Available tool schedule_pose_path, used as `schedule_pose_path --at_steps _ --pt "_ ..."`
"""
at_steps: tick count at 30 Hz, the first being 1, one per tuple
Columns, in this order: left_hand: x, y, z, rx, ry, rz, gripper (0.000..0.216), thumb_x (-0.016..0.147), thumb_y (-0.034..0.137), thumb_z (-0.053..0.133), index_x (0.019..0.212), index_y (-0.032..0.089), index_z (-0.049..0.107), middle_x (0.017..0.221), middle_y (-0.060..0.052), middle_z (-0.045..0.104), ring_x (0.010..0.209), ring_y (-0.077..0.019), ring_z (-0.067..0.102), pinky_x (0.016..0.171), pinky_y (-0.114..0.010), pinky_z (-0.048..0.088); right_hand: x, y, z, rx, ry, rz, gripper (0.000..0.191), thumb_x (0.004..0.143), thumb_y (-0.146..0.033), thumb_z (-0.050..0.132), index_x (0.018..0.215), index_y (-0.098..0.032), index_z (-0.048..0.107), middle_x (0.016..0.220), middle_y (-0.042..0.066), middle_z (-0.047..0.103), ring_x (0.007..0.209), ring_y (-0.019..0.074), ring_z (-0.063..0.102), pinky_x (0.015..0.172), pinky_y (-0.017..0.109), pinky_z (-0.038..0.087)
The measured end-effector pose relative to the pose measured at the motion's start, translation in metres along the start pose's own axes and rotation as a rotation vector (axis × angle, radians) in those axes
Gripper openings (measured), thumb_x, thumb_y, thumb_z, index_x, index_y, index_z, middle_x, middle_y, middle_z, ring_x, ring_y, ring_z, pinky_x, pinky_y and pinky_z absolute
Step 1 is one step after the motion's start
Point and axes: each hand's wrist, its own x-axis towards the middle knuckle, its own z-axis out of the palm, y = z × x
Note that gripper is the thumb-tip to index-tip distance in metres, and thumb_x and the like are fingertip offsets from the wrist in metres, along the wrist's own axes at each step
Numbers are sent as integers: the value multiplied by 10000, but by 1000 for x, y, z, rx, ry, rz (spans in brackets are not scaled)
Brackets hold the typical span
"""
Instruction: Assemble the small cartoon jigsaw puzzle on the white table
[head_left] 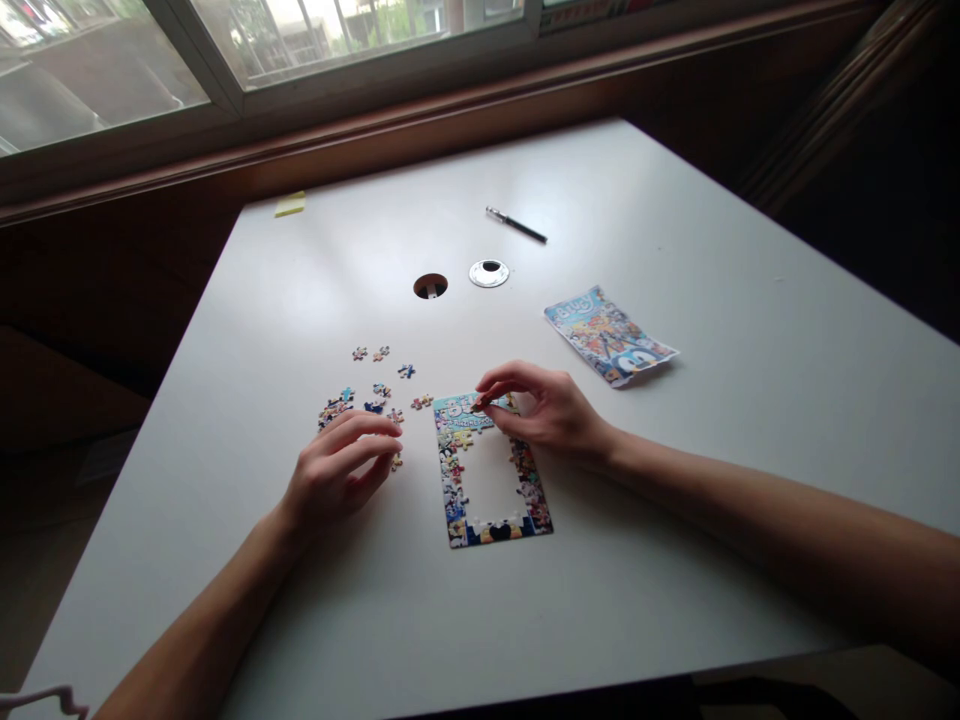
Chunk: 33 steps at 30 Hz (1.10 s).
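- Right grip, thumb and forefinger pinched together, rests on the top border of the puzzle frame.
- Left grip, fingers loosely curved, touches the bench beside loose pieces.
- Farther back lie a picture leaflet, a pen and a yellow note.

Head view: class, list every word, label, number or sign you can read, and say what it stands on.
Puzzle, top edge: a band of lettering, too blurred to read.
Printed sheet: large blue lettering at its upper corner, too blurred to read.
Pen and yellow note: no text can be made out.
Nothing here can be quoted.
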Motion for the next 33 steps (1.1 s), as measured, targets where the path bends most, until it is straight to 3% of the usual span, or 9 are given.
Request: schedule_pose_path --at_steps 7,12,15,22,33 --pt "2 0 -2 -2 -8 11 138 860 68 639 918 192 657 937 -66 713 842 -164 678 809 -333 553 1 0 -1 -12 -28 -33 166 851 -255 716 987 -163 691 937 61 719 811 167 729 755 308 595" --pt "1 -1 -1 -15 -12 -9 117 867 85 645 907 195 655 935 -58 715 841 -159 683 802 -321 552 4 -3 -6 -211 -62 -151 108 826 -207 732 928 -204 700 885 38 721 854 189 657 847 369 530" --pt "-1 -2 0 -21 -11 -20 130 856 68 652 898 192 657 928 -56 714 838 -159 680 802 -326 550 5 -2 -8 -334 -100 -191 98 804 -214 743 891 -219 699 981 61 674 954 226 601 900 406 490" --pt "-2 -1 -1 -22 -15 -17 150 849 54 652 911 192 657 923 -55 711 837 -158 675 802 -329 548 2 3 -11 -450 -195 -132 108 762 -228 746 842 -223 674 1251 88 576 1217 314 465 1056 520 350" --pt "-1 -2 -1 -35 -21 -20 170 835 36 658 913 187 665 920 -60 713 838 -161 673 802 -331 554 1 7 -10 -531 -280 -161 107 792 -292 728 853 -227 670 1291 95 575 1245 325 444 1029 515 340"
